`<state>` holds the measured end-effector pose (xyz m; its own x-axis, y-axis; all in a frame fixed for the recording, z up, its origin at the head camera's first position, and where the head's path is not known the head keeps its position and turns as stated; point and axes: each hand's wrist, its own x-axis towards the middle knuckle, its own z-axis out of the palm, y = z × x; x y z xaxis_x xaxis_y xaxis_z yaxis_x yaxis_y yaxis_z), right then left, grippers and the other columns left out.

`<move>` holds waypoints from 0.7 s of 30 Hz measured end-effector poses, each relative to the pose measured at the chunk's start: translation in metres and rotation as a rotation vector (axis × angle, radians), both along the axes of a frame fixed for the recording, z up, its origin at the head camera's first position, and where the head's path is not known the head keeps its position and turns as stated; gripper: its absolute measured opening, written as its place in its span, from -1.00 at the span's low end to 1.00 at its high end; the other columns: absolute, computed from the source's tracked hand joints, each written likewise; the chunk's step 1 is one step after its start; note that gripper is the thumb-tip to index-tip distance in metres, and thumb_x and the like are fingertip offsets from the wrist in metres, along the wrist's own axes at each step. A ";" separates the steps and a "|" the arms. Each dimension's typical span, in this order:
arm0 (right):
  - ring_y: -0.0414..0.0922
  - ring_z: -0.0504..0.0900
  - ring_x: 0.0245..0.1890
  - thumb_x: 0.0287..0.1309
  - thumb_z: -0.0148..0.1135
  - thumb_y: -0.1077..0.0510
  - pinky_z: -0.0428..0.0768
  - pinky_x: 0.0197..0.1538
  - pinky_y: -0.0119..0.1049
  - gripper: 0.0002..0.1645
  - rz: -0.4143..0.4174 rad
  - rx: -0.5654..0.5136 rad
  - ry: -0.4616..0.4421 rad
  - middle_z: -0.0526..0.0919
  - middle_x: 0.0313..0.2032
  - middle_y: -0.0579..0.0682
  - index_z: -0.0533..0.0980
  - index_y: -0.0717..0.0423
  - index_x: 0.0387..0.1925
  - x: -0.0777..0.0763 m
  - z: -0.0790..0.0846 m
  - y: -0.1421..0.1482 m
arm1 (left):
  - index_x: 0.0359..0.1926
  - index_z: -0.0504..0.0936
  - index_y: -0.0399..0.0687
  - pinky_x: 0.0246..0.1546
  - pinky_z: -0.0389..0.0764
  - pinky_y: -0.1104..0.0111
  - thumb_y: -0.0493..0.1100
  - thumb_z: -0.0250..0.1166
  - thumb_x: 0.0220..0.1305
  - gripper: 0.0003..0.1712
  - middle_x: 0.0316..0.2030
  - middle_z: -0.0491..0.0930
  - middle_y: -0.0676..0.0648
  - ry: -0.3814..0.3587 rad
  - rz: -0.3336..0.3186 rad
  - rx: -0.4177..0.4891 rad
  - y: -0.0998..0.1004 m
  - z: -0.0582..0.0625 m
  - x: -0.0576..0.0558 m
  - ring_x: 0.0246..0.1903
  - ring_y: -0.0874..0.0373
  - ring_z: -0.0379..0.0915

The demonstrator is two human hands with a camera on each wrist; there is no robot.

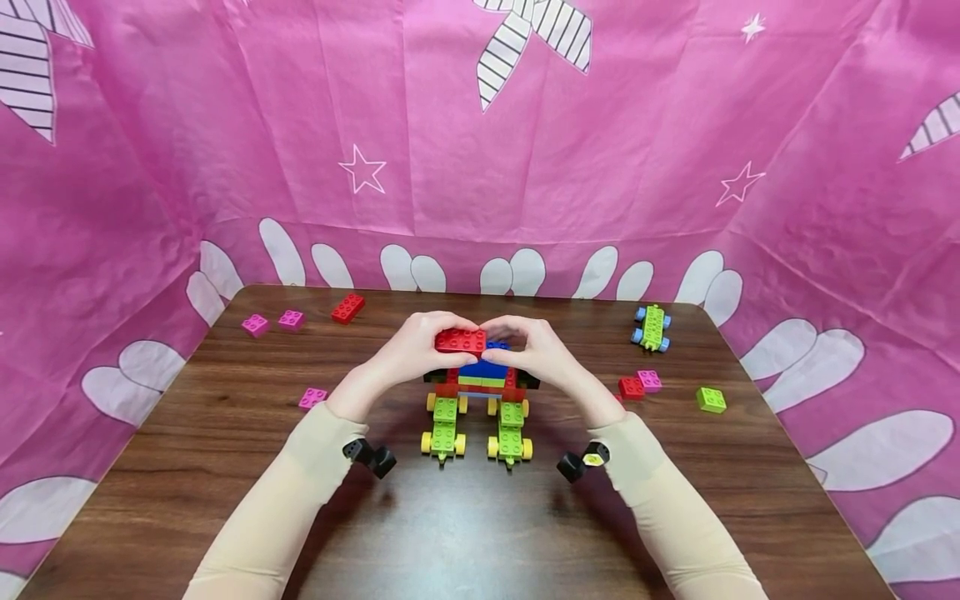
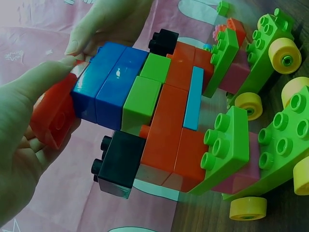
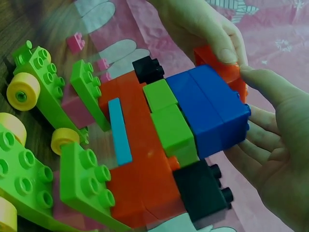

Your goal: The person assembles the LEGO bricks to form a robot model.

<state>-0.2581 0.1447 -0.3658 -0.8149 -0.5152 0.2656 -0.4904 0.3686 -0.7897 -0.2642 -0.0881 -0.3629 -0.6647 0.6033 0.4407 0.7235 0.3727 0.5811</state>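
My left hand (image 1: 405,350) grips a red brick (image 1: 459,340), thumb on the near side, fingers behind. From the other side my right hand (image 1: 542,354) holds the brick's end between thumb and fingers, thumb tips close together. The red brick overlaps the top of a built figure, at its blue bricks (image 2: 104,82). Below these come lime green bricks (image 2: 142,99), a red row (image 2: 161,130) with a light blue piece (image 2: 194,96), and black bricks (image 2: 118,157) at both sides. Its legs stand on two lime wheeled bases (image 1: 446,414) with yellow wheels.
Pink bricks (image 1: 292,319) and a red brick (image 1: 348,308) lie at the back left. On the right are a lime car base (image 1: 653,327) with blue wheels, red (image 1: 632,387) and pink (image 1: 649,381) bricks, and a lime brick (image 1: 711,400). A pink curtain (image 1: 442,167) surrounds the table.
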 end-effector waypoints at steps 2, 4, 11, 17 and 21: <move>-0.08 0.65 -0.06 0.10 0.38 0.18 0.59 0.05 -0.16 -0.56 -0.001 -0.004 -0.003 0.69 -0.08 0.06 0.56 0.18 0.05 0.000 0.002 0.002 | -0.02 0.66 -0.16 -0.22 0.64 0.32 -0.14 0.48 0.06 -0.57 -0.11 0.67 -0.13 0.002 0.006 -0.009 0.000 0.000 0.000 -0.18 0.08 0.59; -0.07 0.64 -0.05 0.11 0.37 0.19 0.59 0.07 -0.14 -0.55 -0.005 -0.007 -0.011 0.68 -0.06 0.07 0.55 0.19 0.06 0.001 0.004 0.005 | -0.02 0.66 -0.16 -0.21 0.63 0.31 -0.14 0.47 0.07 -0.57 -0.11 0.67 -0.13 0.001 0.013 -0.019 0.000 0.000 0.000 -0.18 0.08 0.58; -0.07 0.63 -0.01 0.13 0.36 0.16 0.57 0.11 -0.13 -0.56 -0.037 -0.006 -0.009 0.68 -0.04 0.07 0.55 0.15 0.06 0.004 0.006 0.018 | -0.02 0.66 -0.14 -0.19 0.62 0.30 -0.12 0.46 0.09 -0.58 -0.12 0.68 -0.12 -0.028 0.025 -0.026 0.000 0.001 0.001 -0.19 0.09 0.57; -0.10 0.64 -0.02 0.11 0.38 0.11 0.60 0.04 -0.30 -0.55 -0.087 -0.008 0.033 0.69 -0.05 0.05 0.56 0.11 0.05 0.010 0.005 0.035 | -0.02 0.67 -0.13 -0.16 0.62 0.28 -0.11 0.46 0.08 -0.59 -0.12 0.68 -0.11 -0.047 0.036 -0.035 0.001 0.001 0.000 -0.17 0.09 0.58; -0.09 0.64 -0.03 0.12 0.38 0.12 0.61 0.00 -0.32 -0.57 -0.129 0.009 0.073 0.69 -0.04 0.05 0.57 0.13 0.03 0.014 0.000 0.053 | -0.02 0.66 -0.13 -0.14 0.62 0.26 -0.11 0.46 0.09 -0.58 -0.10 0.68 -0.11 -0.059 0.042 -0.041 0.001 0.001 0.001 -0.16 0.08 0.57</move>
